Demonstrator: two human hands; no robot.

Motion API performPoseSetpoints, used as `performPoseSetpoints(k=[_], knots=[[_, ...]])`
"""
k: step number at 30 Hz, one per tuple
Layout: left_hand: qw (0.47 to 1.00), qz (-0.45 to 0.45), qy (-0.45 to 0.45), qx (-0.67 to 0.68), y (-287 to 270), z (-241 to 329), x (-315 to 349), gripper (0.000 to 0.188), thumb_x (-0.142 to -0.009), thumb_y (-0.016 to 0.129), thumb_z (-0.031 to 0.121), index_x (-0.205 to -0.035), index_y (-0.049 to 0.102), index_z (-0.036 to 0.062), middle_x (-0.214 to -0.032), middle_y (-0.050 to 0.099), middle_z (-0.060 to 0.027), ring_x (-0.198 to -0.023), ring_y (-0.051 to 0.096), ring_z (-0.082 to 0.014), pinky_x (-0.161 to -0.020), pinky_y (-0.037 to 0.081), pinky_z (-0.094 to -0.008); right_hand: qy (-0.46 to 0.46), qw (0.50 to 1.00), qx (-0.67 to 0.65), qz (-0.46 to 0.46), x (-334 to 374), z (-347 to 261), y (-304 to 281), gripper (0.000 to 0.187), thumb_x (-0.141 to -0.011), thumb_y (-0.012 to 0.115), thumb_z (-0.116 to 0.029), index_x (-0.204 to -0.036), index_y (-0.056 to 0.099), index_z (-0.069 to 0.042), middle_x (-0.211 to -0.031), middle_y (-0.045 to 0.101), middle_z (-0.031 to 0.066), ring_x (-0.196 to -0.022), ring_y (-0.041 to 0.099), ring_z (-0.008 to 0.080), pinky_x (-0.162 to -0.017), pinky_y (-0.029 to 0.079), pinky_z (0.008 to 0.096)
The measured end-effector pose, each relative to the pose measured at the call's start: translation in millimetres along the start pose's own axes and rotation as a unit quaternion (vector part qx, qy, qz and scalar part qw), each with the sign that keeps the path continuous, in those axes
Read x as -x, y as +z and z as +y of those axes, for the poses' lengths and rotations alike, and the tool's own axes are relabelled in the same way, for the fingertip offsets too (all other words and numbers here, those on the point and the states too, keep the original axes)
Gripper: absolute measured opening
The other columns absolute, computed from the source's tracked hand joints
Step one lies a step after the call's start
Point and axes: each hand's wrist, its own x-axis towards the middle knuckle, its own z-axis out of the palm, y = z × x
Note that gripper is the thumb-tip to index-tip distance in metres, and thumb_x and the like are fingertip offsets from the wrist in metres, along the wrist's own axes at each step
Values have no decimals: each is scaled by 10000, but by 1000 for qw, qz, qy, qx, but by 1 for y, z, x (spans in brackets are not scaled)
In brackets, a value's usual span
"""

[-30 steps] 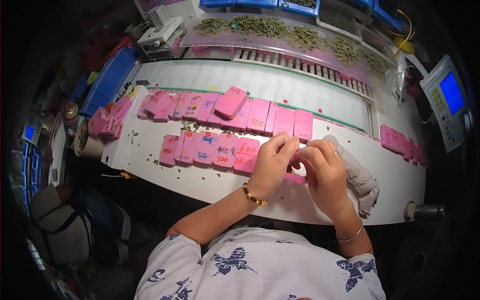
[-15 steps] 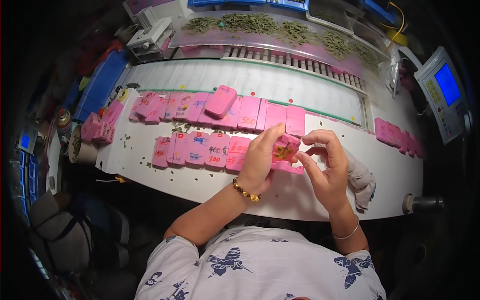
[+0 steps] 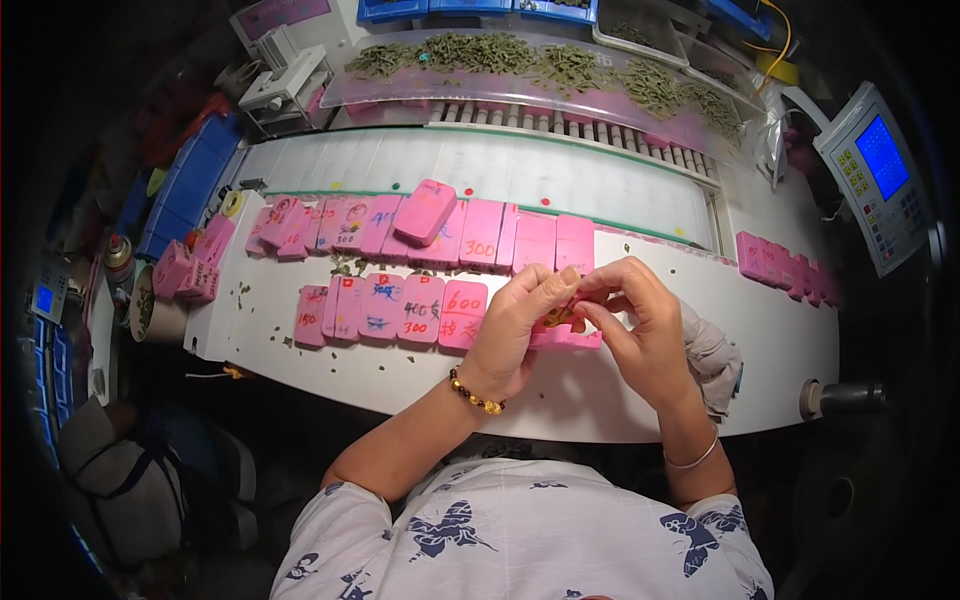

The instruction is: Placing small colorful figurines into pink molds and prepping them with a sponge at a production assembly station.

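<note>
My left hand (image 3: 510,325) is closed around a pink rubber mold (image 3: 566,338), its thumb on top. The mold's lower edge shows between my hands, above the white table. A small gold-and-dark-red patch (image 3: 556,315) shows on the mold's inner side, just past the left thumb. At that patch my right hand (image 3: 640,335) has its thumb and fingers pinched together against the mold; what sits between the tips is hidden. A row of pink mold blocks (image 3: 465,312) stands left of my hands, and a longer row (image 3: 483,235) runs behind it.
Green scraps lie about the white table (image 3: 400,385). A clear tray (image 3: 480,85) of green pieces spans the back above rollers. At right are a grey cloth (image 3: 712,360), a blue-screened control panel (image 3: 880,175) and more pink blocks (image 3: 785,268). A pot (image 3: 160,310) stands left.
My right hand has come in from beside the mold, its fingertips now pinched at the inner side. My left hand keeps its hold. The whole view has shifted slightly.
</note>
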Motion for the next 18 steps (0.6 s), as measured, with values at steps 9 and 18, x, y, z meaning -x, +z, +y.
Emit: performPoseSetpoints(k=[9,18], knots=[[993,56,7,100,-3,11,-2,139,-896,601,190,-868,529,75,-809,613,-69,-713,641,-180,-614,529,-317,-42,999,0,9,7,-12,9,351,-752,796,-44,-1019,570,-16,-936,587,78,-799,601,150,-685,515,269],[996,51,13,75,-4,11,-4,259,-945,500,295,-913,579,51,-793,637,-92,-676,639,-198,-613,536,-327,12,999,-40,28,12,-5,15,373,-765,795,-59,-1056,567,-11,-978,558,73,-828,563,132,-685,501,262]])
